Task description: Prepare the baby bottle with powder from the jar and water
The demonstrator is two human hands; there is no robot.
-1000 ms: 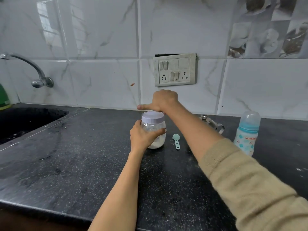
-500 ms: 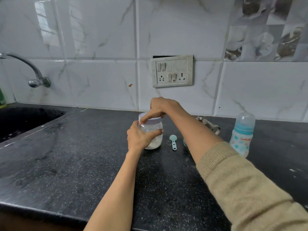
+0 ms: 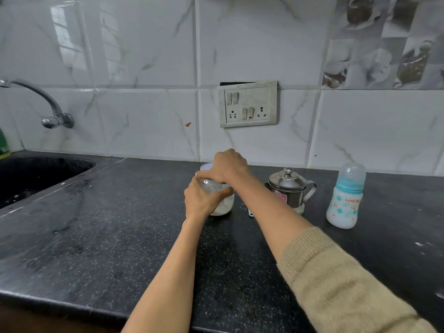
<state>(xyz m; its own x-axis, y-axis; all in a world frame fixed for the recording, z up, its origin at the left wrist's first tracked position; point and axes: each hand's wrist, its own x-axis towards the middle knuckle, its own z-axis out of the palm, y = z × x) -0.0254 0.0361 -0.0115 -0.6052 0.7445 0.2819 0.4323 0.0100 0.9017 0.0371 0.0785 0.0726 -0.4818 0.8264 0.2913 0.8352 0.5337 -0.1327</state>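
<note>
Opening the jar (image 3: pixel 222 200) first: left hand (image 3: pixel 200 200) wrapped round the glass body, thumb across the front, keeping it planted on the counter (image 3: pixel 108 236); right hand (image 3: pixel 227 167) curled down over the pale lid (image 3: pixel 206 167), fingertips gripping its rim. Best done, probably, by holding the glass low and firm while turning only the lid, keeping the jar upright so the white powder at the bottom stays put, and lifting the lid straight off once loose rather than tipping it. Just right of the jar, mostly hidden behind the right forearm, the tip of a small teal scoop (image 3: pixel 250 214), likely needed next. Further right of the jar, a lidded steel pot (image 3: pixel 288 188) with a spout and handle, bearing a pink sticker too blurred to read. Well to the right of the jar, the baby bottle (image 3: pixel 346 200) upright, capped, white with a teal collar and small printed motifs; red lettering on its side reads "LuvLap", though the last letters run round the curve. Contents of the steel pot cannot be told.
</note>
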